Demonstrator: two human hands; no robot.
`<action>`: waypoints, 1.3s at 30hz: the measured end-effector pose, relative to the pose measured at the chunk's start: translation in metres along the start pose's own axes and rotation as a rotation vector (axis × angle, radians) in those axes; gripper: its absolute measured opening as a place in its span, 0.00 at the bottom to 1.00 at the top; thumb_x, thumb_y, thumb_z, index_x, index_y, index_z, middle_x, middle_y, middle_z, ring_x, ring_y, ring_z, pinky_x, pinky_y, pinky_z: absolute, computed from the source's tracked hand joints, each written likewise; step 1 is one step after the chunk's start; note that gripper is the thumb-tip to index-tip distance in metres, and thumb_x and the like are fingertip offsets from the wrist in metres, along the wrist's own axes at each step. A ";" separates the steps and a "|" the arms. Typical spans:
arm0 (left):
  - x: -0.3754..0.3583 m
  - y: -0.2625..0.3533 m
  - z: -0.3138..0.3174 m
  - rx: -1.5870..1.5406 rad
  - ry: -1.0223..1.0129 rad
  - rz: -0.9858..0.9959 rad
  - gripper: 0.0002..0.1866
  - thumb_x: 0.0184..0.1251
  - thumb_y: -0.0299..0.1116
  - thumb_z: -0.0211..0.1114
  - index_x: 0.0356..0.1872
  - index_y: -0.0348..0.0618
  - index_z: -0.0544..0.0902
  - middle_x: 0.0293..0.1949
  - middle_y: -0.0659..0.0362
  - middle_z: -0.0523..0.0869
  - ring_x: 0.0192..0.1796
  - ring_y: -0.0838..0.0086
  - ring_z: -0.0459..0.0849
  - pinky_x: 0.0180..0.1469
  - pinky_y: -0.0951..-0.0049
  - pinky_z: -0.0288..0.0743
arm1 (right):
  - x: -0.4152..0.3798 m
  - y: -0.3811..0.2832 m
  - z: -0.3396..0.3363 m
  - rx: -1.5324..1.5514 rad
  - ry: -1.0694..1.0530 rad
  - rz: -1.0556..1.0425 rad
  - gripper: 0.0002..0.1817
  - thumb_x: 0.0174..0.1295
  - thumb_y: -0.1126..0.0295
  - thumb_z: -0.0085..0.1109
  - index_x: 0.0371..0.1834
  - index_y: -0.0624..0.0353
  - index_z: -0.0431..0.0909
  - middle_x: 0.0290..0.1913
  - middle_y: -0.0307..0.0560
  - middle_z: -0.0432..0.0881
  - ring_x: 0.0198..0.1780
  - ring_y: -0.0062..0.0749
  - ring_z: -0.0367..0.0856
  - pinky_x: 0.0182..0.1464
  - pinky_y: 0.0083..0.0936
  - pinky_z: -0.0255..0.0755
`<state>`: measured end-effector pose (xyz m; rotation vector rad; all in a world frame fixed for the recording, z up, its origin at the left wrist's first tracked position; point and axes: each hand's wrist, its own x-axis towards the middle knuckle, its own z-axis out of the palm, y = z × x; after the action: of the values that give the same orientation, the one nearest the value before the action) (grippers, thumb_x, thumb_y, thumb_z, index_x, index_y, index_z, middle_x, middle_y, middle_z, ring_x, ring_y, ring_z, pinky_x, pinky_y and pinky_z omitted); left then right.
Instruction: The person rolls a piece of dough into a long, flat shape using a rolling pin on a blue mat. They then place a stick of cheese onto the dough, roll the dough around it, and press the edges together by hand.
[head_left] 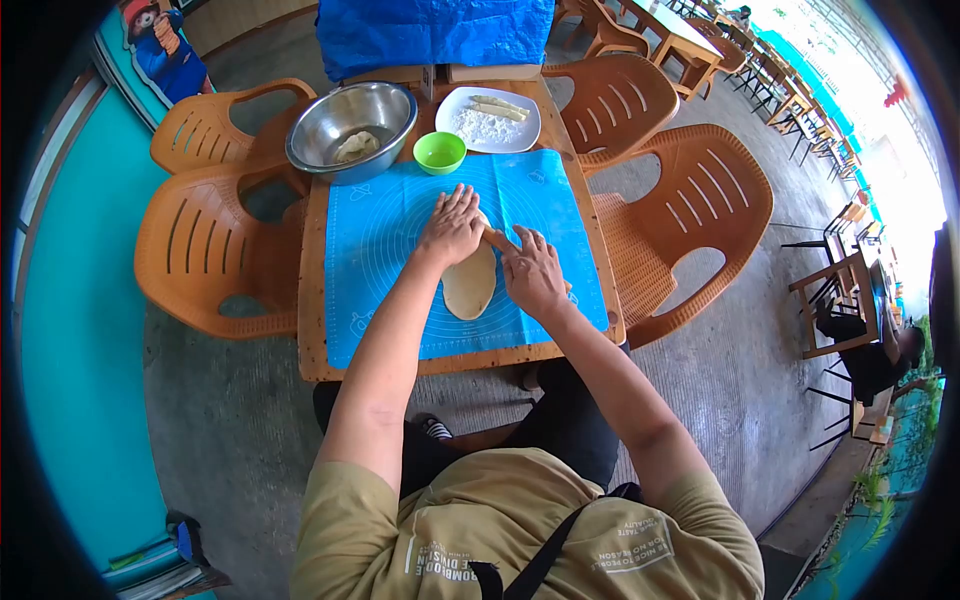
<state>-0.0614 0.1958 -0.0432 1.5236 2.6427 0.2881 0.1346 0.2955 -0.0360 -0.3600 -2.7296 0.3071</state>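
A flattened oval of pale dough (469, 285) lies on a blue silicone mat (390, 290) with printed circles. Slanting across its upper part is a thin wooden rolling pin (497, 239). My left hand (453, 228) lies flat over the dough's upper edge, fingers stretched forward; whether the pin's near end is under its palm is hidden. Over the pin's other side rests my right hand (536, 272), its fingers bent around the wood. The pin's far tip pokes out beyond the right hand.
Behind the mat stand a steel bowl (303, 143) with dough inside, a small green bowl (440, 152) and a white plate (528, 135) with flour and dough strips. Orange chairs (705, 195) flank the wooden table (313, 345). A blue cover (435, 35) hangs at the back.
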 end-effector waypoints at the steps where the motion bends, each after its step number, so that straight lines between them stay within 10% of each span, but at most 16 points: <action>1: 0.001 0.000 0.000 0.008 -0.023 -0.008 0.35 0.88 0.48 0.37 0.86 0.40 0.59 0.89 0.52 0.53 0.91 0.61 0.45 0.90 0.50 0.35 | -0.002 0.001 -0.001 -0.001 0.007 0.005 0.28 0.78 0.63 0.51 0.80 0.49 0.73 0.75 0.59 0.74 0.75 0.58 0.71 0.71 0.53 0.68; 11: 0.009 0.012 0.004 -0.040 0.047 -0.090 0.35 0.87 0.48 0.45 0.86 0.38 0.59 0.89 0.50 0.54 0.91 0.57 0.46 0.89 0.43 0.36 | 0.010 -0.006 -0.004 -0.118 -0.052 0.072 0.28 0.72 0.69 0.55 0.76 0.52 0.77 0.59 0.51 0.80 0.62 0.49 0.77 0.60 0.47 0.73; 22: -0.139 0.008 0.023 -0.076 0.261 -0.204 0.38 0.84 0.49 0.58 0.81 0.29 0.64 0.83 0.37 0.63 0.87 0.47 0.57 0.87 0.42 0.47 | 0.017 0.020 0.022 0.000 0.096 0.029 0.26 0.70 0.76 0.54 0.72 0.60 0.79 0.51 0.57 0.81 0.54 0.54 0.81 0.53 0.47 0.77; 39: -0.149 0.020 0.008 -0.309 0.416 -0.364 0.41 0.79 0.45 0.63 0.79 0.21 0.63 0.80 0.30 0.62 0.86 0.46 0.59 0.85 0.47 0.56 | 0.033 -0.012 -0.001 0.057 -0.050 -0.232 0.24 0.69 0.76 0.55 0.69 0.56 0.81 0.55 0.51 0.82 0.62 0.49 0.79 0.67 0.49 0.71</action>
<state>0.0319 0.0778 -0.0510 0.9479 2.9203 1.0204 0.1030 0.2935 -0.0216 -0.0191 -2.7695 0.3337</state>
